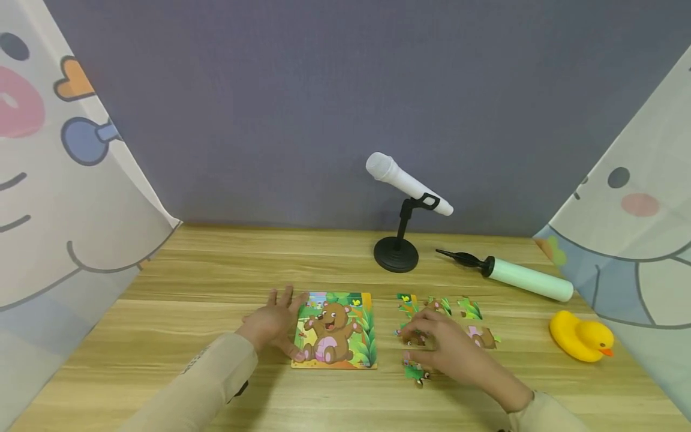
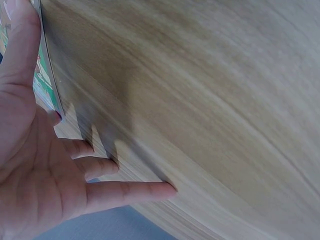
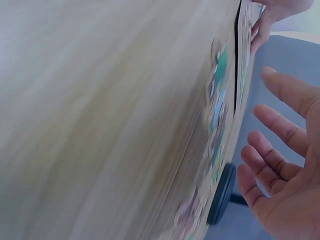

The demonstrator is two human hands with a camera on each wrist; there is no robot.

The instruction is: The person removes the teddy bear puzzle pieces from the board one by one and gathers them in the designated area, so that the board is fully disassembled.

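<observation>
The left hand (image 1: 272, 321) lies flat on the bench (image 1: 194, 282), fingers spread, its grip holding nothing, thumb against the left edge of the bear puzzle board (image 1: 335, 330). The right hand (image 1: 442, 348) hovers palm-down with relaxed, slightly bent fingers over the loose puzzle pieces (image 1: 469, 309) just right of the board.

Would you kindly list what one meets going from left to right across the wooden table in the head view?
Left hand → bear puzzle board → right hand over the loose puzzle pieces → green hand pump → yellow rubber duck.
</observation>
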